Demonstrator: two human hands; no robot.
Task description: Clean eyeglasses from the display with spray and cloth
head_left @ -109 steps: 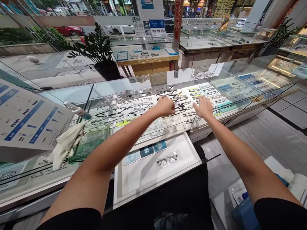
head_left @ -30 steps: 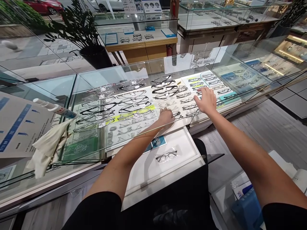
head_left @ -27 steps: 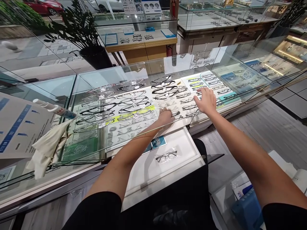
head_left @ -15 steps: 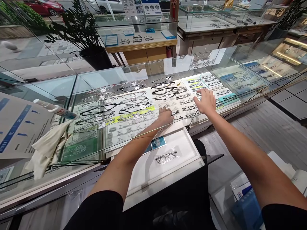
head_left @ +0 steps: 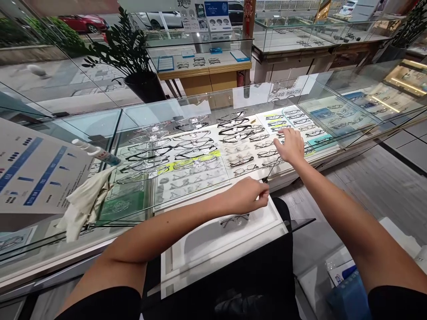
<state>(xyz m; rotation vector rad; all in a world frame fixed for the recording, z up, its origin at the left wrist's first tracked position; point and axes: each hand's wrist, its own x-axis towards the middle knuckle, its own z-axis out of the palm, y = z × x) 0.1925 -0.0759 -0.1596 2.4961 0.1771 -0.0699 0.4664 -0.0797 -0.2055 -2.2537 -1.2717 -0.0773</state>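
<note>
My left hand (head_left: 249, 195) is closed, its fingers curled downward above the back right part of an open white drawer (head_left: 196, 244). Whatever its fingers may hold is hidden. Below it, a pair of eyeglasses (head_left: 235, 220) lies in the drawer, partly covered by my wrist. My right hand (head_left: 292, 144) hovers over the glass display case (head_left: 187, 104), thumb and fingers apart, beside rows of eyeglasses (head_left: 265, 144); no object shows in it. Nearer my left hand, more eyeglasses (head_left: 245, 170) stand at the front of the white tray.
Left, a spray bottle (head_left: 96, 152) and a crumpled cloth (head_left: 87, 200) lie on the glass near a printed board (head_left: 36, 166). A glass panel corner (head_left: 302, 223) juts out by the drawer's right side. Lower right is a blue bag (head_left: 348, 295). A potted plant (head_left: 145, 86) stands behind the case.
My left hand has drawn back from the eyeglasses rows toward me and to the right, over the drawer. My right hand stays near the same eyeglasses. The view has shifted slightly.
</note>
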